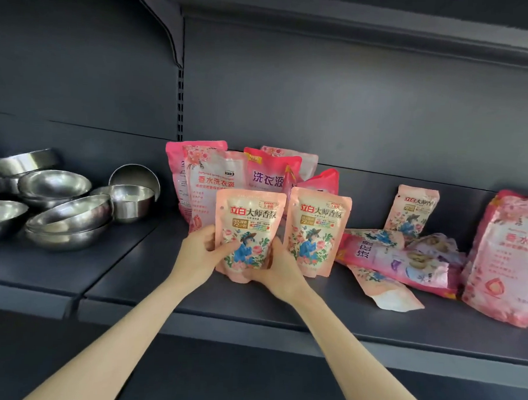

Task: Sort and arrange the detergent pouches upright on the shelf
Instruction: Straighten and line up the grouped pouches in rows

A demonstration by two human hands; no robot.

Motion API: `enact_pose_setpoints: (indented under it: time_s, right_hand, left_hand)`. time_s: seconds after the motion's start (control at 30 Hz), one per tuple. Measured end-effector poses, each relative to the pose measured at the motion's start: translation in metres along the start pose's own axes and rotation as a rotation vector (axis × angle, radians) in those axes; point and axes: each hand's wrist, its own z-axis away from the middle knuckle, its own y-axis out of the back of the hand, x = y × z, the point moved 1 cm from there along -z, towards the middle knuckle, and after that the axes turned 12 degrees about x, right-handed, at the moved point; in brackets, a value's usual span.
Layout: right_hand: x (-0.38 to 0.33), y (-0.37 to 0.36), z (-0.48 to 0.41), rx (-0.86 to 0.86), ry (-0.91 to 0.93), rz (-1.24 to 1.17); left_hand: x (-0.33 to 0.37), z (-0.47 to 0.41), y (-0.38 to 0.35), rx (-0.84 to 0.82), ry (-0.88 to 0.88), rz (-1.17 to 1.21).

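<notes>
At the shelf front, left of centre: I see the small peach-pink soft film detergent pouch with the blue figure and roses (pixel 248 229), upright on the dark grey metal shelf (pixel 192 296); whether its base touches the deck, I cannot tell.
Left grip: the left grip (pixel 198 251) is curled round the pouch's lower left edge, thumb on the printed face.
Right grip: the right grip (pixel 279 270) cups the lower right corner, fingers wrapped behind.
Neighbour: a matching second peach-pink pouch (pixel 315 232) stands upright just beside it, to the right.
Back row: a tall pale pink floral pouch (pixel 209 179) and a magenta pouch (pixel 267 175) stand behind.
Left to sort: a magenta pouch lying flat (pixel 396 260), with small pouches under and around it.
Handling: I judge it light, soft and liquid-filled, so the belly will sag and shift; the film looks slick.
Hold: low on both side seams, not squeezing the middle, and spread the bottom gusset flat before releasing.
Risk: a nudge could topple the neighbour.
Far left: stacked stainless steel bowls (pixel 68 215).
</notes>
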Motion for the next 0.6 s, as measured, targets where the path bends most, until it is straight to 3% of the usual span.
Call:
enact_pose_setpoints:
  time_s: [0.17, 0.37, 0.6]
  right_hand:
    - [-0.001, -0.006, -0.011, 0.004, -0.028, 0.049]
    - [-0.001, -0.002, -0.008, 0.03, 0.0, 0.195]
    - [-0.005, 0.022, 0.009, -0.022, 0.034, 0.465]
  left_hand:
    - [-0.003, -0.007, 0.0, 0.034, -0.018, -0.123]
    - [-0.002, -0.008, 0.006, -0.05, -0.019, -0.316]
    - [0.013, 0.01, 0.025, -0.134, -0.065, -0.777]
